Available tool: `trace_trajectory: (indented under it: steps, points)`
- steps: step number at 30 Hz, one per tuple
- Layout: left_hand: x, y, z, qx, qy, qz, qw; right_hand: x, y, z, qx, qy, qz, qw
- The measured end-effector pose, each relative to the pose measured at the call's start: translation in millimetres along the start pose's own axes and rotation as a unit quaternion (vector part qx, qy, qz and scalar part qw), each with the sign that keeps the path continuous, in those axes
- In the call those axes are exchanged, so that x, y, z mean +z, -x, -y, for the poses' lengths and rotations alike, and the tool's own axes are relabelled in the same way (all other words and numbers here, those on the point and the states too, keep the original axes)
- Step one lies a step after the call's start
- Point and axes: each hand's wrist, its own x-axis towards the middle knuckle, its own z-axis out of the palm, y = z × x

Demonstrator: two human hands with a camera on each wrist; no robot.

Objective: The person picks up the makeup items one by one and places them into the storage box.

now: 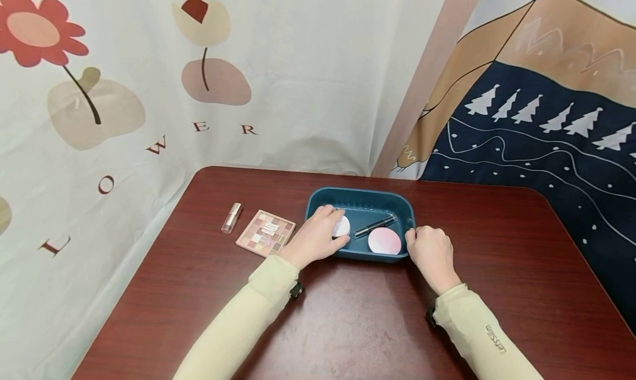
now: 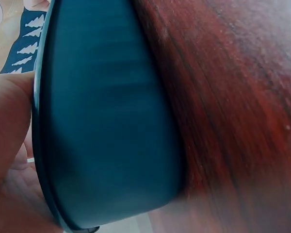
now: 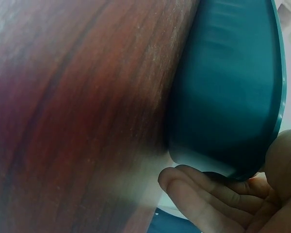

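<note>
A blue plastic basket [image 1: 362, 196] stands on the table. My left hand [image 1: 314, 233] reaches over its left end, with fingers and thumb around a round white case [image 1: 342, 227] that they partly cover. The basket's wall [image 2: 106, 121] hides much of this grip in the left wrist view. My right hand [image 1: 431, 253] holds the basket's right end; in the right wrist view the thumb lies at the rim and the fingers [image 3: 208, 194] lie outside and below it. Inside the basket are a slim black pen-like cosmetic [image 1: 375, 226] and a round pink case [image 1: 385, 241].
Left of the basket, an eyeshadow palette [image 1: 266, 232] lies close to the left forearm. Farther left is a lipstick tube [image 1: 231, 218]. The dark red wooden table [image 1: 502, 247] reaches back to a printed curtain [image 1: 308, 82].
</note>
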Motion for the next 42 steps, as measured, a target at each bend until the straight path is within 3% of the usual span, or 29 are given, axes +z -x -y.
trace_trajectory:
  steps: [20, 27, 33, 42]
  points:
    - [0.5, -16.9, -0.9, -0.064, -0.007, 0.077, 0.9949, 1, -1, 2, 0.004, 0.000, -0.006, 1.000]
    - [2.4, -18.0, 0.2, -0.079, -0.013, 0.089, 0.9929, 1, 0, 3, -0.003, 0.005, -0.004, 1.000]
    - [3.4, -16.6, 0.1, -0.080, -0.012, 0.093, 0.9923, -5, 0, -2, 0.007, -0.027, 0.051, 0.998]
    - [2.1, -18.2, -1.5, -0.074, -0.013, 0.091, 0.9930, -20, -6, -11, 0.059, -0.096, 0.155, 0.982]
